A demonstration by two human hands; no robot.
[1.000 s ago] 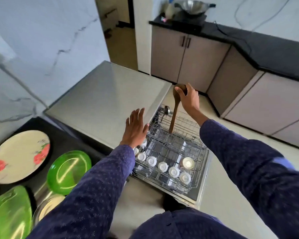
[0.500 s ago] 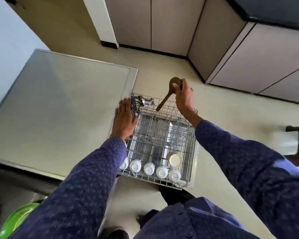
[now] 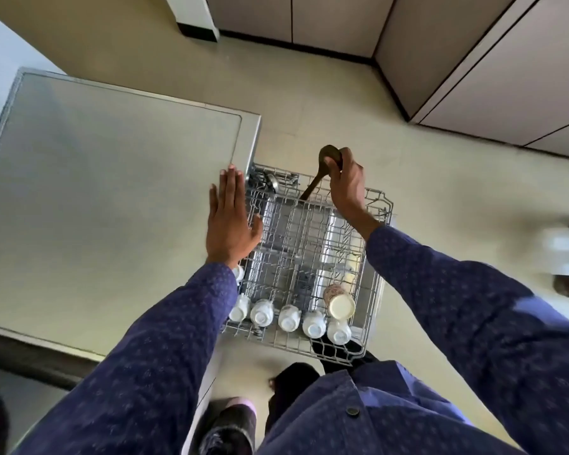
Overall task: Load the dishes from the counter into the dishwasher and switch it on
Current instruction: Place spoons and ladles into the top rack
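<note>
Wooden and dark brown, the spoon [image 3: 319, 174] has a rounded bowl at its upper end and a long slim handle that slants down and to the left, its lower tip reaching the far edge of the wire rack [image 3: 372, 290]. The right hand [image 3: 347, 185] grips the spoon just below the bowl, fingers [image 3: 350, 160] curled round the neck and the thumb pressed against it, so the bowl shows above the knuckles and the handle runs out beneath the hand over the rack's far left part. The left hand [image 3: 230, 221] is flat with its fingers straight and close together, holding nothing, lying along the right edge of the grey steel dishwasher top [image 3: 112, 192] just beside the rack's left side; whether the palm touches the surface cannot be told. The rack is pulled out over the pale floor [image 3: 309, 103], grey metal wire with its middle bare. Along its near edge stands a row of white cups [image 3: 289, 318] turned upside down, and a larger cream mug [image 3: 339, 302] with a patterned side lies tilted just behind the right end of that row. Some metal cutlery [image 3: 271, 182] sits at the rack's far left corner, just left of the spoon's handle tip. Both sleeves are dark blue with a small pattern
</note>
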